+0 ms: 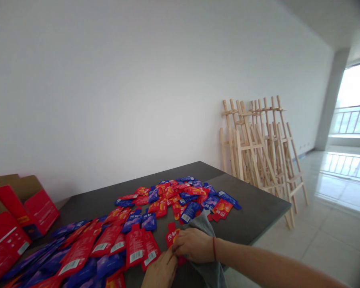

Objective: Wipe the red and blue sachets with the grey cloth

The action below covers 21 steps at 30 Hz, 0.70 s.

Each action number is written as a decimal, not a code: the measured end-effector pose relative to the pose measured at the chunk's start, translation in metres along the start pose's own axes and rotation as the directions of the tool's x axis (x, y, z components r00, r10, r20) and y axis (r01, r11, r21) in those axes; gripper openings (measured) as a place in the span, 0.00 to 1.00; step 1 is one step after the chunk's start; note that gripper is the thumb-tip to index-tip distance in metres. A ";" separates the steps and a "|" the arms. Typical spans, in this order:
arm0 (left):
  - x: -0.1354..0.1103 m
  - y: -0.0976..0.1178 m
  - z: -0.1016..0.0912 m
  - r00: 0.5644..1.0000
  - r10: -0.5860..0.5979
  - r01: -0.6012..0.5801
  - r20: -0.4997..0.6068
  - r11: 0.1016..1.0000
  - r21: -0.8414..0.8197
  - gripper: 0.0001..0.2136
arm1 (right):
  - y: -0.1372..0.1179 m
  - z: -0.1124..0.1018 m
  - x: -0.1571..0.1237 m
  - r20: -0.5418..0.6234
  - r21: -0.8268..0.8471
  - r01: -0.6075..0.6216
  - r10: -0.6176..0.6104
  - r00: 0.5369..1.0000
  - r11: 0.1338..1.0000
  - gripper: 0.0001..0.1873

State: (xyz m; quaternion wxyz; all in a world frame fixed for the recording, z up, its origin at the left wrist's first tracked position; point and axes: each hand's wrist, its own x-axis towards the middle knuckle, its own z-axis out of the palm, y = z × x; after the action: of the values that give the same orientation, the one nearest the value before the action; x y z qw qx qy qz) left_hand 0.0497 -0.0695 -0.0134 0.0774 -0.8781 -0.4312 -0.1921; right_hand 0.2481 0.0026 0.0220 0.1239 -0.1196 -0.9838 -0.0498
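Note:
Red and blue sachets (180,198) lie scattered in a heap across a dark grey table (258,204). At the near edge both hands meet on one red sachet (171,234). My right hand (193,245), with a red string on its wrist, pinches that sachet from the right. My left hand (160,272) comes up from the bottom edge, and its fingers close on the same sachet's lower part. A grey cloth (208,270) lies under my right hand and hangs over the table's edge.
Red flat boxes (15,228) and brown cardboard stand at the table's left end. Several wooden easels (261,148) lean on the white wall beyond the table's right corner. Glossy tiled floor (327,224) runs right towards a bright balcony.

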 end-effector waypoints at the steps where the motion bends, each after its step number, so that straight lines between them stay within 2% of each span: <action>1: 0.000 0.000 0.000 1.000 0.006 -0.006 -0.001 1.000 0.013 0.11 | 0.000 0.001 0.002 -0.005 -0.014 -0.023 0.023 1.000 1.000 0.11; 8: 0.003 0.005 -0.007 0.999 -0.036 0.034 0.036 0.998 0.059 0.11 | 0.017 0.010 0.051 0.016 -0.174 -0.272 0.279 0.960 0.947 0.07; 11: 0.004 0.007 -0.014 0.994 -0.102 0.099 0.043 0.993 0.065 0.09 | 0.021 0.009 0.057 0.016 -0.184 -0.303 0.311 0.950 0.935 0.09; 14: 0.006 0.009 -0.019 0.989 -0.141 0.140 0.037 0.990 0.037 0.07 | 0.019 0.006 0.045 0.028 -0.142 -0.203 0.209 0.977 0.969 0.09; 18: 0.007 0.011 -0.020 0.991 -0.130 0.130 0.026 0.991 0.008 0.08 | 0.005 0.001 0.007 0.011 -0.013 -0.031 0.031 0.999 0.999 0.14; 21: 0.008 0.012 -0.019 0.994 -0.109 0.109 0.006 0.994 0.033 0.10 | -0.004 -0.003 -0.025 0.000 0.083 -0.052 0.052 0.999 0.995 0.18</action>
State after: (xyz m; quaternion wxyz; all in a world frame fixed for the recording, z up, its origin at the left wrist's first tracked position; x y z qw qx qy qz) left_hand 0.0581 -0.0767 0.0072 0.0793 -0.8527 -0.4819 -0.1854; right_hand 0.2712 -0.0075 0.0187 0.1312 -0.1398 -0.9814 -0.0058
